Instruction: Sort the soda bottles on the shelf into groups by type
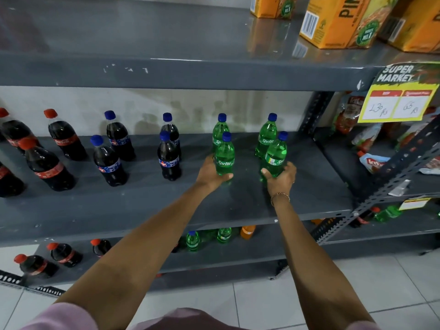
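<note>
On the grey middle shelf (166, 206) stand three groups of bottles. Red-capped Coca-Cola bottles (65, 136) are at the left, blue-capped dark Pepsi bottles (109, 160) in the middle, green Sprite bottles at the right. My left hand (212, 172) grips the front left Sprite bottle (225, 156) near its base. My right hand (281, 178) grips the front right Sprite bottle (276, 156) low down. Both bottles are upright on the shelf. Two more Sprite bottles (266, 136) stand just behind them.
The shelf above (166, 72) holds orange juice cartons (338, 22) and a yellow price tag (400, 101). The lower shelf carries cola bottles (64, 254), green bottles (192, 240) and an orange one (247, 231). A metal upright (316, 110) and sauce pouches (371, 160) are at the right.
</note>
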A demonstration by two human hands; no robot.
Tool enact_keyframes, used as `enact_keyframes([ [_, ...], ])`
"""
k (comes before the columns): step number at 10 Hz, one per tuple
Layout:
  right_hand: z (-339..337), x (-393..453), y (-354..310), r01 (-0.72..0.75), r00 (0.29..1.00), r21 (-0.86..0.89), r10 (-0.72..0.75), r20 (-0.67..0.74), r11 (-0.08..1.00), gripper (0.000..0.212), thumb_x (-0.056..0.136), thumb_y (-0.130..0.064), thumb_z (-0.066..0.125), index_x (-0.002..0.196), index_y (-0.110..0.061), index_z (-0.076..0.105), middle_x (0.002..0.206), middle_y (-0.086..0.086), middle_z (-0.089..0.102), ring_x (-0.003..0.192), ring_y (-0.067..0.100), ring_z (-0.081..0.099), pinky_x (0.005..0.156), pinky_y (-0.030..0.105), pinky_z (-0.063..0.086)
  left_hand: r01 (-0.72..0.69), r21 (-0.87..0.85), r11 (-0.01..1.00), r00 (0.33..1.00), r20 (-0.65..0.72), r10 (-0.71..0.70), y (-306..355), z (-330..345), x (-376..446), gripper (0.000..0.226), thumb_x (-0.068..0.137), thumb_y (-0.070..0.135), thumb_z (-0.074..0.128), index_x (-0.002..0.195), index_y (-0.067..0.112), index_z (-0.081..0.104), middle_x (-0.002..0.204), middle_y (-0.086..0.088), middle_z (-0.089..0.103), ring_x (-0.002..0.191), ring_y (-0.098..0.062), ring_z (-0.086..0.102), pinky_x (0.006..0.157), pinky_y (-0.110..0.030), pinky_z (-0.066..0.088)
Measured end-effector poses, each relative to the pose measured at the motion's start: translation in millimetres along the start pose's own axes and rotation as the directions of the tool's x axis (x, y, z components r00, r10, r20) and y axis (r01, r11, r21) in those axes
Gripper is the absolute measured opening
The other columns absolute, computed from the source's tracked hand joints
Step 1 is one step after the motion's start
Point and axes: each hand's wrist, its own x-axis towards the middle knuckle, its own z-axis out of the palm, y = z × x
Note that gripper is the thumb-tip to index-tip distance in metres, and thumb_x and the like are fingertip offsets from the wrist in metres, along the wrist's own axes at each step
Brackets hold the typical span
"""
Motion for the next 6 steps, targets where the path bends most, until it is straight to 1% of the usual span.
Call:
enact_keyframes([
  [1,-4,4,4,-0.016,0.994,-0.005,0.017,0.108,1.0,0.06,0.072,-0.009,0.074,0.123,-0.001,0.043,0.121,0.022,0.056,0.112,0.033,0.053,0.093,0.035,0.042,-0.032,0.085,0.996,0.999,-0.013,0.034,1,8,0,0.059,0.08,0.018,0.07,0.13,0.007,0.041,0.129,-0.013,0.053,0.118,-0.029,0.05,0.082,-0.022,0.034],
  [2,-5,3,4,-0.011,0.995,0.0,0.011,0.102,1.0,0.056,0.074,-0.009,0.073,0.122,-0.002,0.045,0.118,0.021,0.06,0.108,0.033,0.056,0.087,0.029,0.042,-0.052,0.111,0.992,0.998,-0.026,0.055,-3,10,3,0.054,0.083,0.019,0.065,0.129,0.006,0.041,0.128,-0.014,0.054,0.118,-0.031,0.051,0.081,-0.022,0.033],
  [3,-7,-2,-2,-0.02,0.997,0.023,0.019,0.077,1.0,0.053,0.073,-0.003,0.073,0.118,0.001,0.046,0.114,0.021,0.061,0.098,0.026,0.057,0.068,0.003,0.037,-0.025,0.093,0.995,0.999,-0.027,0.028,-1,10,-1,0.053,0.084,0.019,0.064,0.129,0.007,0.041,0.124,-0.013,0.057,0.115,-0.029,0.053,0.079,-0.021,0.034],
  [4,-10,-4,-5,-0.019,0.996,0.041,0.016,0.083,0.999,0.052,0.073,0.0,0.072,0.117,0.004,0.045,0.112,0.022,0.059,0.093,0.022,0.054,0.055,-0.005,0.035,-0.011,0.065,0.998,0.999,-0.029,0.013,4,8,-6,0.05,0.083,0.017,0.065,0.126,0.007,0.043,0.121,-0.011,0.059,0.107,-0.022,0.055,0.075,-0.02,0.034],
  [5,-13,-6,-5,0.003,0.996,0.044,-0.007,0.09,0.999,0.06,0.07,-0.006,0.076,0.12,0.001,0.044,0.117,0.02,0.059,0.106,0.028,0.057,0.076,0.012,0.04,-0.013,0.049,0.999,1.0,-0.027,0.015,-3,3,-12,0.057,0.082,0.016,0.067,0.131,0.005,0.041,0.129,-0.012,0.054,0.112,-0.02,0.051,0.076,-0.013,0.032],
  [6,-13,-12,-8,-0.004,0.998,0.052,0.001,0.065,0.999,0.065,0.069,-0.005,0.077,0.123,0.002,0.042,0.121,0.017,0.056,0.109,0.024,0.053,0.084,0.017,0.037,0.014,0.084,0.996,0.998,-0.056,-0.009,-11,-6,-19,0.068,0.082,0.02,0.067,0.139,0.003,0.032,0.141,-0.013,0.044,0.127,-0.025,0.043,0.09,-0.018,0.032],
])
